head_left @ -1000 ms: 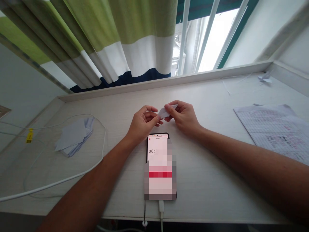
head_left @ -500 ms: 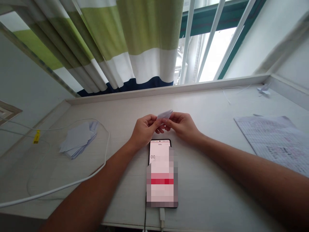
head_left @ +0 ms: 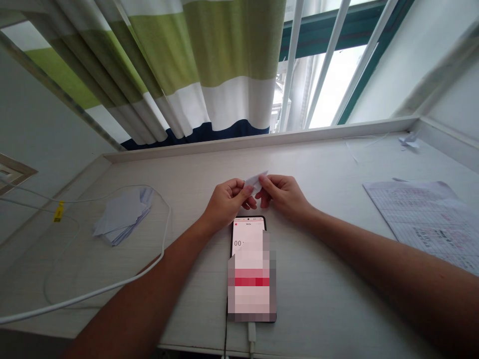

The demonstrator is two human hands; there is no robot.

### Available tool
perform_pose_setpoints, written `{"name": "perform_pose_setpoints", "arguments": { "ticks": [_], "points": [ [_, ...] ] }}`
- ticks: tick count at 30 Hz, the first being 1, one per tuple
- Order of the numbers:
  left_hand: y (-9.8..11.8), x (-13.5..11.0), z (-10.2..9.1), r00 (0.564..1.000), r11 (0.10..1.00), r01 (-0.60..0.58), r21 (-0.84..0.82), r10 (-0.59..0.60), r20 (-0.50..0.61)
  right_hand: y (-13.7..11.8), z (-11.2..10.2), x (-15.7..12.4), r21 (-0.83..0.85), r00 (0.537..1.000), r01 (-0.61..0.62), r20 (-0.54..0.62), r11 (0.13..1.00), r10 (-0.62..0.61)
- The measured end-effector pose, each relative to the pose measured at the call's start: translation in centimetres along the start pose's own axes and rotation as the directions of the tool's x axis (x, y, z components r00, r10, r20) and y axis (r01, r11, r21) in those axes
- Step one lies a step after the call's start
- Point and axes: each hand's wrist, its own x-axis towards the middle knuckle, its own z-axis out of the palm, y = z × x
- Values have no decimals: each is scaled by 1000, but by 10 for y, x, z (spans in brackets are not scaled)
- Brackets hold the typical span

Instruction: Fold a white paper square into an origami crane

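Observation:
A small folded piece of white paper (head_left: 256, 181) is held up between my two hands, above the desk. My left hand (head_left: 226, 200) pinches its left side, thumb on the near face. On the right side, my right hand (head_left: 283, 192) grips the paper's upper edge between thumb and fingers. Parts of the paper are hidden by the fingers, so its exact folds are hard to make out. Just below my hands lies a phone (head_left: 248, 259) with its screen lit and a white cable plugged into its lower end.
A stack of white paper pieces (head_left: 121, 214) lies at left, near a looping white cable (head_left: 166, 234) with a yellow tag (head_left: 59, 212). At right are written lined sheets (head_left: 419, 214) and a crumpled paper scrap (head_left: 408, 141). A curtain (head_left: 224, 60) and barred window stand behind the desk.
My right thumb has moved up and away from the left thumb, along the paper's right side. The thumbs are now farther apart, and the paper shows more of its near face.

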Motion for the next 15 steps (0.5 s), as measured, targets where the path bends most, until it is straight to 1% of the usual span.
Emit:
{"name": "perform_pose_setpoints", "arguments": {
  "ticks": [3,5,7,9,11,12,15],
  "points": [
    [-2,2,0,998,998,-8,-59,5,-57,0,1,0,15,998,-11,58,1000,10],
    [-1,2,0,997,998,7,-64,-12,-71,0,2,0,6,997,-15,79,1000,15],
    [0,2,0,998,1000,9,-16,-10,-57,0,2,-1,-1,997,-14,81,1000,14],
    [1,1,-1,998,998,-27,57,30,-50,0,1,-2,-18,997,-7,80,1000,8],
    [2,0,-1,995,992,-65,107,73,-74,0,1,-2,-59,996,2,92,998,3],
    [3,0,-1,994,992,-65,111,75,-85,0,1,-2,-88,995,9,104,996,0],
    [4,0,0,996,999,-1,40,4,-85,2,0,-3,-138,988,30,152,990,-9]
  ]
}}
